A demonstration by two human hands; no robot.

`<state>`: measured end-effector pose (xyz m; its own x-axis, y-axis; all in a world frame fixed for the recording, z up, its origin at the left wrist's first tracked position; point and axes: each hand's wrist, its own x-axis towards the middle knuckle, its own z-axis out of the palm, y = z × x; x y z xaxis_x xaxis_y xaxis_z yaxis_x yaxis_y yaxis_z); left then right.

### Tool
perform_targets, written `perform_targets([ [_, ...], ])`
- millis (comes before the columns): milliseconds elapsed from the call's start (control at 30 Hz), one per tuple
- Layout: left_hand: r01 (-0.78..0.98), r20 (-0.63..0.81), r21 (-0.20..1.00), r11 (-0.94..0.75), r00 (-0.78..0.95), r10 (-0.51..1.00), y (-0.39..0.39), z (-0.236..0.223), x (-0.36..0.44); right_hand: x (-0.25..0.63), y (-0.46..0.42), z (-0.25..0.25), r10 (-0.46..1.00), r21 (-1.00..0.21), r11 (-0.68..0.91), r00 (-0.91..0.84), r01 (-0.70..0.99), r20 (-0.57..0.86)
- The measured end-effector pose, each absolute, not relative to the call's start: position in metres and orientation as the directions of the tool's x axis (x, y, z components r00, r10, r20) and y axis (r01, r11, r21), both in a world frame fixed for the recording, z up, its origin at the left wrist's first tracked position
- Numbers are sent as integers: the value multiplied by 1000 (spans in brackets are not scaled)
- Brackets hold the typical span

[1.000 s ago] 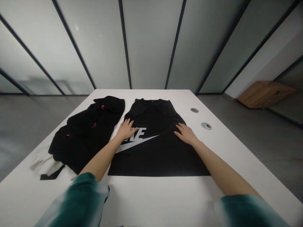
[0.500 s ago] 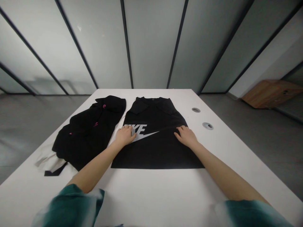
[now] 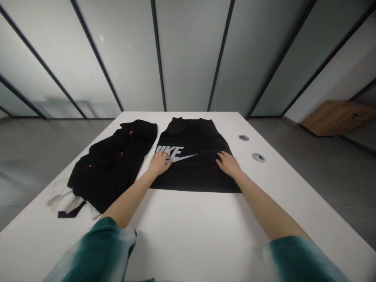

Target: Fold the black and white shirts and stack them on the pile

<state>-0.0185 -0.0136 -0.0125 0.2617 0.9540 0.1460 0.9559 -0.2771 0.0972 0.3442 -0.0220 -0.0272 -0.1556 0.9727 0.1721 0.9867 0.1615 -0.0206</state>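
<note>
In the head view, a black shirt (image 3: 195,174) lies flat on the white table (image 3: 190,235), collar away from the person and lower edge nearest, beside a loose pile of dark clothes (image 3: 114,172). The left hand (image 3: 159,162) rests open over the pale lettering (image 3: 174,152) by the shirt's left side; the right hand (image 3: 229,164) rests open near the right side. Neither visibly pinches cloth. To smooth it well, spread light, equal pressure through both hands and work the sides together, so the lower edge stays straight; pressing harder on one side would probably skew the fabric or drag in creases.
</note>
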Motion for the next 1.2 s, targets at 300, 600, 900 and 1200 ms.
perform_targets([
  [300, 882, 89, 133, -453, 444, 891, -53, 0, -39, 348, -60, -23, 935, -83, 345, -334, 935, 120],
  [600, 837, 153, 220, -501, 477, 865, -55, -18, -47, 344, -70, -37, 900, -152, 418, -385, 896, 203],
  [900, 836, 172, 260, -484, 453, 875, -54, -23, -49, 336, -77, -31, 914, -188, 397, -367, 898, 174],
  [1200, 938, 152, 245, -247, 214, 965, -49, -20, -57, 328, -77, -30, 952, -156, 290, -268, 944, 148],
])
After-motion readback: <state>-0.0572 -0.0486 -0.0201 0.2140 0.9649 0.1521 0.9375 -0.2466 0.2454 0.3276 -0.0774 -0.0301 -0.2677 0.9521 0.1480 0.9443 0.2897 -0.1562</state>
